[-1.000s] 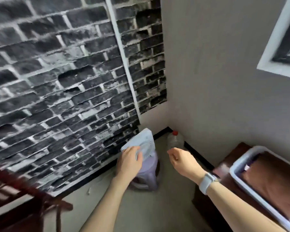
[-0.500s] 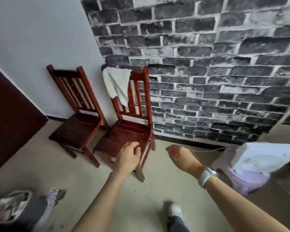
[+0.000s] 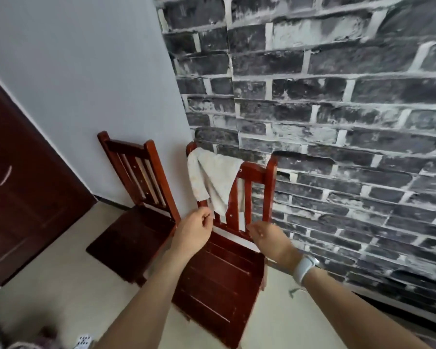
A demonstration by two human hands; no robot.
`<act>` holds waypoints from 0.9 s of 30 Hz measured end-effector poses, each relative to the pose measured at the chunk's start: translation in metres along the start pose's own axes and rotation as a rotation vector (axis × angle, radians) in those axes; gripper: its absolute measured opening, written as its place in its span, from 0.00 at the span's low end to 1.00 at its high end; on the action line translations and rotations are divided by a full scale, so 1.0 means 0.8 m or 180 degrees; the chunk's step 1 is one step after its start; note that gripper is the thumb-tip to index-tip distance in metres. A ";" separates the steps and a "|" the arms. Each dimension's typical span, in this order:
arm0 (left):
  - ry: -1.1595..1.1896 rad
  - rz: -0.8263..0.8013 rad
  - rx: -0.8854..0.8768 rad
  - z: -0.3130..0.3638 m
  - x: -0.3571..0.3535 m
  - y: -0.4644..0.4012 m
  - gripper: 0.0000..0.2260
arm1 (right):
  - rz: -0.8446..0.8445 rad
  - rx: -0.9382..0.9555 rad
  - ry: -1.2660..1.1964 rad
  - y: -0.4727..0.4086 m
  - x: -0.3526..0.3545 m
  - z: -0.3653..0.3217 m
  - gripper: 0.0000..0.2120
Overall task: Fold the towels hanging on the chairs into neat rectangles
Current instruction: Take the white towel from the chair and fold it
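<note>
Towel (image 3: 213,178) hangs bunched over the top rail of the nearer chair (image 3: 227,270), one corner drooping between the back slats, while the second chair (image 3: 136,217) beside it carries nothing. Both hands reach toward it without touching: the left hand (image 3: 194,230) is loosely curled around nothing, the right hand (image 3: 267,235) relaxed and empty. Pulling by one corner could snag the cloth on a slat or post, or drop it onto the floor (image 3: 48,285).

White towel (image 3: 213,176), red-brown chairs (image 3: 222,270)
</note>
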State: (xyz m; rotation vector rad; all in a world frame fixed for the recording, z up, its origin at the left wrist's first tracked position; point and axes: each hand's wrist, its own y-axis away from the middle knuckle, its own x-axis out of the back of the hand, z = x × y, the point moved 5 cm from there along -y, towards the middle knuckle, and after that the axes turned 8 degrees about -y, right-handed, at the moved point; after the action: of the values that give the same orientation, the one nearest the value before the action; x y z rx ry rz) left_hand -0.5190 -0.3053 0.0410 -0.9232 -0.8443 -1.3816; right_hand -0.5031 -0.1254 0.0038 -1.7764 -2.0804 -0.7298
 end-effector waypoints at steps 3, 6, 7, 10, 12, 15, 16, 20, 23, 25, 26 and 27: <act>0.0057 -0.0011 -0.0122 0.000 0.001 -0.067 0.13 | 0.0118 0.0039 0.0022 -0.066 0.013 -0.021 0.13; 0.0038 -0.0107 -0.0245 0.001 -0.005 -0.123 0.14 | 0.0187 0.0017 0.0141 -0.117 0.022 -0.033 0.13; 0.0016 -0.0167 -0.0311 0.002 -0.010 -0.141 0.14 | 0.0218 0.0007 0.0192 -0.131 0.025 -0.036 0.14; -0.0081 -0.0312 -0.0535 0.003 -0.029 -0.191 0.15 | 0.0438 -0.0021 0.0244 -0.168 0.033 -0.040 0.13; -0.0300 -0.0252 -0.0778 0.004 -0.040 -0.226 0.15 | 0.0635 -0.0072 0.0221 -0.186 0.038 -0.043 0.13; -0.0708 0.0061 -0.1226 0.013 -0.051 -0.275 0.20 | 0.0907 -0.0271 0.0148 -0.203 0.041 -0.047 0.13; -0.0832 0.0055 -0.1383 0.014 -0.059 -0.289 0.23 | 0.1021 -0.0359 0.0133 -0.207 0.040 -0.047 0.14; -0.1349 -0.0249 -0.1785 -0.003 -0.094 -0.331 0.27 | 0.1448 -0.0700 0.0044 -0.207 0.027 -0.050 0.13; -0.1066 0.0126 -0.1996 -0.012 -0.099 -0.355 0.16 | 0.1620 -0.0919 0.0062 -0.195 0.012 -0.052 0.12; -0.0687 0.0004 -0.2112 -0.010 -0.099 -0.373 0.05 | 0.1736 -0.1058 0.0046 -0.186 0.004 -0.052 0.12; -0.0320 -0.0104 -0.2105 -0.008 -0.092 -0.380 0.01 | 0.1788 -0.1115 0.0029 -0.182 0.001 -0.052 0.12; 0.0063 -0.0264 -0.2008 -0.006 -0.084 -0.386 0.03 | 0.1818 -0.1171 0.0010 -0.179 0.000 -0.053 0.12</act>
State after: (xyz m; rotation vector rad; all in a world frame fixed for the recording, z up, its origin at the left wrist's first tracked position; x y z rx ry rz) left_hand -0.8296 -0.2741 -0.0095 -1.3570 -0.4289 -1.7680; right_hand -0.6472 -0.1635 0.0131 -2.4014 -1.3688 -0.9683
